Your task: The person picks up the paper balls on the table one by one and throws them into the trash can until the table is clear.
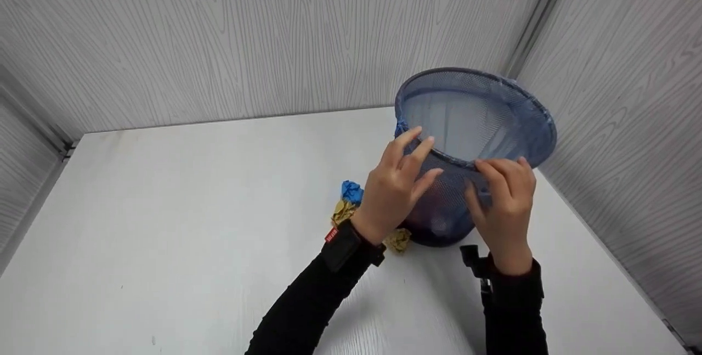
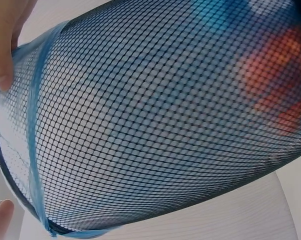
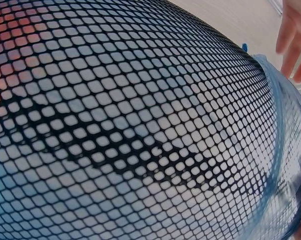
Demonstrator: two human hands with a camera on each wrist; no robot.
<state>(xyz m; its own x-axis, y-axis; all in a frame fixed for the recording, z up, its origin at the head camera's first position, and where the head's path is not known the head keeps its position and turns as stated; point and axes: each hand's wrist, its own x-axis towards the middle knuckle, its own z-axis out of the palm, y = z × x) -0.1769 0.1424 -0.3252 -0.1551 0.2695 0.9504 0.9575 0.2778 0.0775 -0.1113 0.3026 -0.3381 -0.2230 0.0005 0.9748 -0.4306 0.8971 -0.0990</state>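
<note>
A black mesh wastebasket [image 1: 439, 201], lined with a thin blue plastic bag [image 1: 529, 130], stands tilted toward the right wall. The bag's edge is folded over the rim. My right hand [image 1: 507, 196] pinches the near side of the rim and the bag there, thumb below and fingers on top. Just left of it, my left hand [image 1: 392, 185] is spread at the rim, its fingers fairly straight and gripping nothing. A knot of bag sits at the rim's left side. Through the mesh, blurred red-orange [image 2: 278, 75] and blue shapes show inside the basket.
On the white tabletop [image 1: 192, 223], left of the basket, lie a crumpled blue paper [image 1: 352, 192] and a crumpled yellow paper [image 1: 343, 212]. Another yellow paper ball [image 1: 398, 240] is by the basket's base. Grey wood-grain panels [image 1: 274, 37] wall in the back and sides.
</note>
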